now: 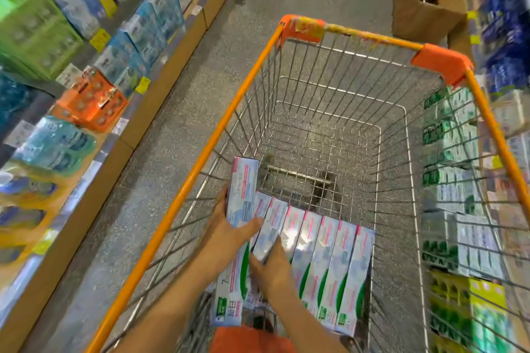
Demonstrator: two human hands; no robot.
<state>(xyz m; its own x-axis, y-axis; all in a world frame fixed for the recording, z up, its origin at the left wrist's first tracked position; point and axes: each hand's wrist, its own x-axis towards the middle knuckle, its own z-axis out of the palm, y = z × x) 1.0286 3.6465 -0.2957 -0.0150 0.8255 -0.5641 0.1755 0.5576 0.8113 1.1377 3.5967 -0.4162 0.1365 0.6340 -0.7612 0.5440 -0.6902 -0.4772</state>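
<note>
Long pale-blue box (242, 189), pink stripe, green swoosh, in left hand (229, 235).

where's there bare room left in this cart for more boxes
Free: the cart floor between the row of toothpaste boxes and the far wall, plus a strip along the right wall. Crowded: the near left corner, where left hand and right hand each grip a box.
</note>
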